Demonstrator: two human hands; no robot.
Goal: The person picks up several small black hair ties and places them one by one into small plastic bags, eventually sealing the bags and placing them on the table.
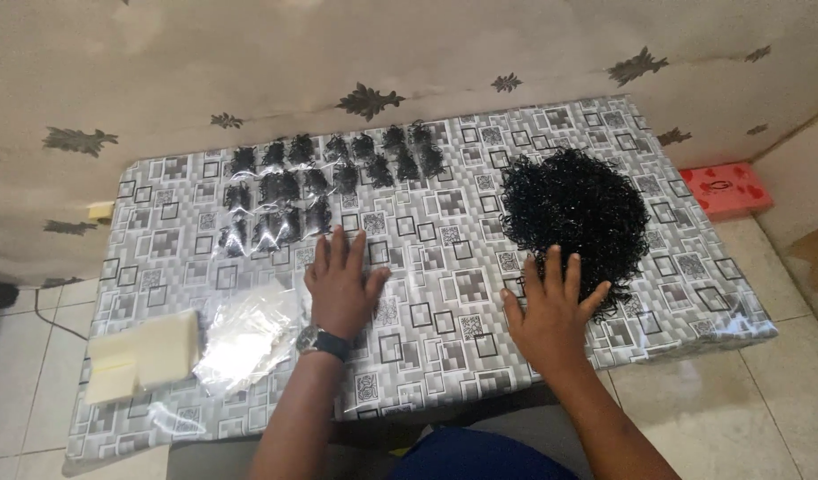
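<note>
Black curly hair strands (575, 206) sit heaped in a big loose pile toward the far right corner of the tabletop (445, 347), and the right hand (551, 311) lies flat with its fingers spread, fingertips just touching the pile's near edge. Nothing gripped there. Over on the other side, the left hand (342, 283), with a wristwatch (322, 341) behind it, is also open and pressed flat on the patterned cloth, its fingertips just short of the clear packets of small black bundles (324, 182) laid out in rows along the far edge. Near the left front corner lies a crumpled clear plastic bag (247, 338), with pale yellow blocks (142, 357) beside it. A red box (727, 189) rests on the floor beyond the right edge.

Risk from here, as I judge it: that pile is loose and tangled, so a careless pull could drag a whole clump along or spill strands off the right edge. The glossy cloth looks slippery too; a sweep of the left hand could scatter those tidy rows.
</note>
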